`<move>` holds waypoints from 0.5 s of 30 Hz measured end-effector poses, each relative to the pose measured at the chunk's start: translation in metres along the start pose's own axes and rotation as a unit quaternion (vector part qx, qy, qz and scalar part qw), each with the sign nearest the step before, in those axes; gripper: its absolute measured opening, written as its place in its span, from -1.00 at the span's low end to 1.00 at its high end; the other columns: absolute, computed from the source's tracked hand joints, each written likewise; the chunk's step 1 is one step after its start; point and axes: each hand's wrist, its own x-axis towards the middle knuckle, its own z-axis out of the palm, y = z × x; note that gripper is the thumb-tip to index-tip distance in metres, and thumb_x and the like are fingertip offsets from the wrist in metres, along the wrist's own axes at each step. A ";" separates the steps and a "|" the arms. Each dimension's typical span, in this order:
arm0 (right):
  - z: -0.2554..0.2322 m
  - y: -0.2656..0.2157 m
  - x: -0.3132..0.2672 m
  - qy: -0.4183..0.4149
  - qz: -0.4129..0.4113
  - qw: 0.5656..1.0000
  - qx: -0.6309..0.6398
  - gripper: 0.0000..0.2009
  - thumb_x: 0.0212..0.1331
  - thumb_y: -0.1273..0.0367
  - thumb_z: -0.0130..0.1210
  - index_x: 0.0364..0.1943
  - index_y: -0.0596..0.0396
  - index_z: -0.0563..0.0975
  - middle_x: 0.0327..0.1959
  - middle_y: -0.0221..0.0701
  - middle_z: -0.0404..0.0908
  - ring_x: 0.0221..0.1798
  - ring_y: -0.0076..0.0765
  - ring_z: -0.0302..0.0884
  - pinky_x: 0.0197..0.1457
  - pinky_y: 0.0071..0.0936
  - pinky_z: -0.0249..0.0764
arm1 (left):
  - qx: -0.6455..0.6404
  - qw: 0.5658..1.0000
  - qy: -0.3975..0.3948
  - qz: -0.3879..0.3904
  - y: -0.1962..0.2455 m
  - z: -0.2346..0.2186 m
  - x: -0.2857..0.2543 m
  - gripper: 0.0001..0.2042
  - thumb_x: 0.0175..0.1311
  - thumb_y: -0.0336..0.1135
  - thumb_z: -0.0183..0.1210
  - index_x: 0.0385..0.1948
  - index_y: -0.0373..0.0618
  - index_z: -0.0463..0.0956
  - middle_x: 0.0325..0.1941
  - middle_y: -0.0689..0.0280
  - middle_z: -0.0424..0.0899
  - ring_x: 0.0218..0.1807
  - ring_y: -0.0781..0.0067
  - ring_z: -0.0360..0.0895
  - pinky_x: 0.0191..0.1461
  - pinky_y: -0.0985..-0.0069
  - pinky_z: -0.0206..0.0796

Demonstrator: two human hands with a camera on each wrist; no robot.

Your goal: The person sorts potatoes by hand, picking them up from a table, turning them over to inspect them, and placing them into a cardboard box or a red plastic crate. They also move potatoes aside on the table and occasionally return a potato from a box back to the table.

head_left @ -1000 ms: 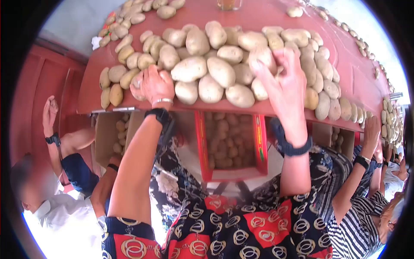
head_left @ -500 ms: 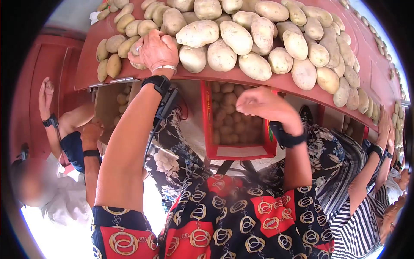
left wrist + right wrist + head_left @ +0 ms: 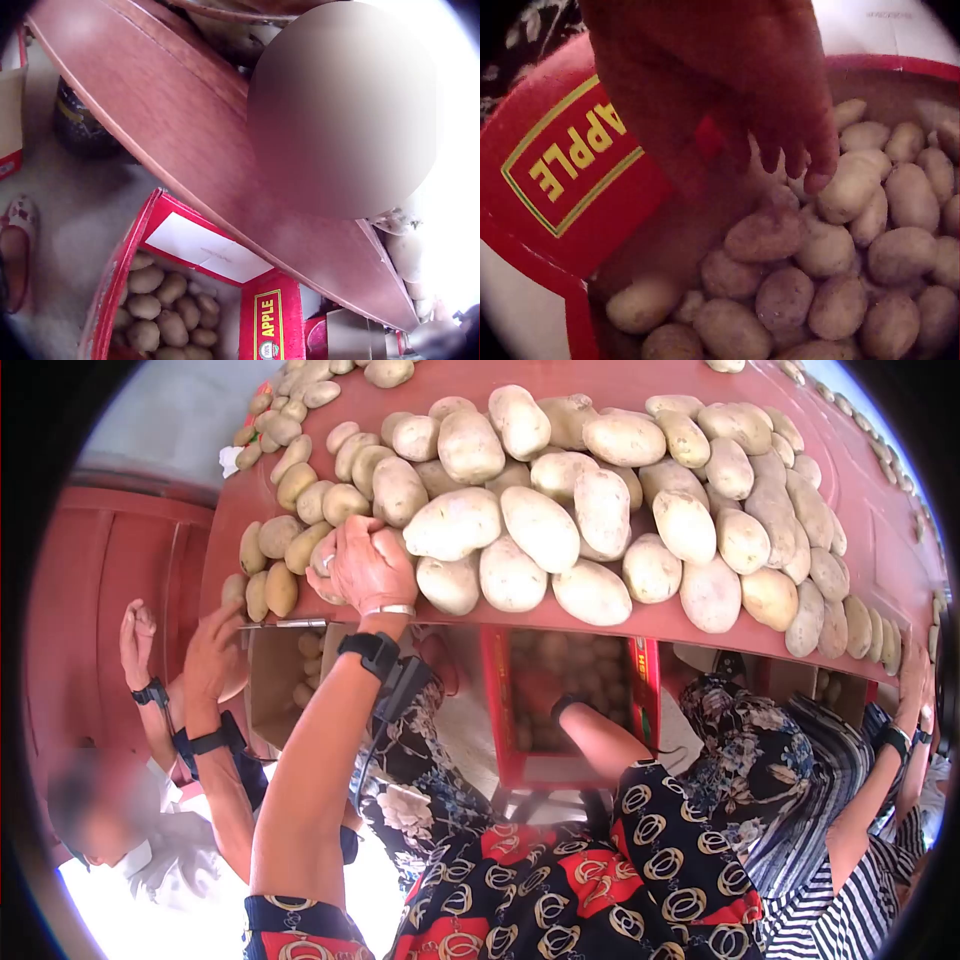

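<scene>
At the front left of the potato pile (image 3: 535,525) on the red table, my left hand (image 3: 365,565) has its fingers bent over a potato (image 3: 322,552). Below the table edge, my right hand (image 3: 727,82) reaches down into a red cardboard box (image 3: 648,690) marked APPLE. Its fingers (image 3: 821,154) hang loosely bent over the potatoes (image 3: 825,247) in the box, fingertips close to the top ones, and no potato shows in its grasp. The left wrist view shows the box (image 3: 270,319) but not the left hand; a blurred disc covers part of it.
Another potato-filled carton (image 3: 275,685) stands under the table at the left. People sit on both sides, one with a hand (image 3: 212,655) near the table's left edge and one with a hand (image 3: 912,680) at the right. More potatoes (image 3: 275,425) lie farther back.
My right hand has let go of a potato on the pile, drawn back over the table edge and gone down into the box. My left hand keeps its place on the pile.
</scene>
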 end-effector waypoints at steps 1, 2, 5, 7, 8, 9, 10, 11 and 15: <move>0.015 0.011 0.009 0.002 -0.006 1.000 0.003 -0.65 0.18 0.35 -0.19 0.04 0.11 0.40 0.03 -0.05 0.42 0.06 0.02 0.41 0.07 -0.13 0.37 | 0.017 1.000 0.010 0.003 0.004 -0.003 0.002 -0.81 0.05 -0.25 -0.10 -0.47 0.01 0.51 -0.34 0.25 0.60 -0.11 0.19 0.42 0.06 0.00 -0.02; 0.043 0.036 0.021 0.012 -0.018 0.999 -0.049 -0.66 0.19 0.34 -0.19 0.04 0.09 0.41 0.02 -0.07 0.43 0.07 -0.02 0.41 0.09 -0.16 0.36 | 0.022 1.000 0.014 0.003 0.009 -0.007 0.002 -0.80 0.06 -0.27 -0.11 -0.47 -0.07 0.50 -0.37 0.17 0.58 -0.12 0.16 0.41 0.05 0.10 0.03; 0.081 0.069 0.030 0.017 -0.018 0.985 -0.170 -0.66 0.20 0.32 -0.20 0.01 0.07 0.43 -0.01 -0.11 0.45 0.07 -0.06 0.40 0.09 -0.18 0.35 | -0.037 0.999 -0.008 -0.006 0.004 -0.003 0.003 -0.80 0.06 -0.28 -0.13 -0.47 -0.11 0.49 -0.39 0.15 0.57 -0.12 0.15 0.40 0.03 0.18 0.08; 0.096 0.072 0.040 0.018 -0.010 0.972 -0.234 -0.67 0.20 0.30 -0.20 0.00 0.06 0.45 -0.02 -0.14 0.46 0.06 -0.07 0.40 0.09 -0.17 0.34 | -0.028 0.999 0.020 0.026 0.004 -0.005 0.003 -0.79 0.06 -0.30 -0.14 -0.47 -0.14 0.48 -0.40 0.13 0.55 -0.14 0.14 0.40 0.02 0.19 0.09; 0.101 0.074 0.042 0.033 0.020 0.976 -0.216 -0.67 0.21 0.31 -0.20 0.00 0.04 0.46 -0.05 -0.15 0.47 0.06 -0.05 0.39 0.09 -0.15 0.34 | -0.022 0.999 0.010 0.025 0.005 -0.006 0.003 -0.79 0.05 -0.30 -0.14 -0.46 -0.14 0.48 -0.39 0.13 0.56 -0.15 0.13 0.40 0.02 0.19 0.09; 0.107 0.078 0.043 0.048 0.051 0.978 -0.198 -0.68 0.21 0.31 -0.20 0.00 0.03 0.46 -0.08 -0.16 0.48 0.06 -0.03 0.38 0.09 -0.13 0.34 | -0.017 1.000 -0.001 0.023 0.006 -0.006 0.003 -0.79 0.05 -0.30 -0.14 -0.46 -0.13 0.48 -0.39 0.13 0.56 -0.16 0.13 0.40 0.02 0.19 0.09; 0.113 0.083 0.044 0.048 0.063 0.977 -0.198 -0.68 0.20 0.30 -0.20 -0.01 0.03 0.47 -0.08 -0.16 0.49 0.05 -0.04 0.39 0.08 -0.14 0.34 | 0.004 0.999 0.016 0.029 0.002 -0.003 0.002 -0.84 -0.01 -0.26 -0.08 -0.47 0.00 0.46 -0.38 0.29 0.53 -0.17 0.19 0.40 0.07 0.03 -0.09; 0.119 0.088 0.044 0.044 0.066 0.976 -0.203 -0.67 0.20 0.29 -0.19 -0.02 0.02 0.48 -0.08 -0.16 0.49 0.04 -0.04 0.40 0.07 -0.14 0.34 | 0.002 0.999 0.017 0.032 0.002 -0.005 0.003 -0.84 -0.01 -0.26 -0.08 -0.47 0.00 0.46 -0.38 0.29 0.53 -0.17 0.19 0.40 0.07 0.03 -0.09; 0.160 0.121 0.044 0.015 0.044 0.974 -0.221 -0.67 0.17 0.24 -0.17 -0.06 0.01 0.50 -0.08 -0.16 0.52 0.01 -0.06 0.44 0.05 -0.15 0.35 | -0.076 0.997 -0.004 0.021 0.001 -0.001 0.003 -0.84 0.00 -0.28 -0.08 -0.46 -0.09 0.45 -0.39 0.19 0.50 -0.22 0.11 0.40 -0.01 0.15 0.09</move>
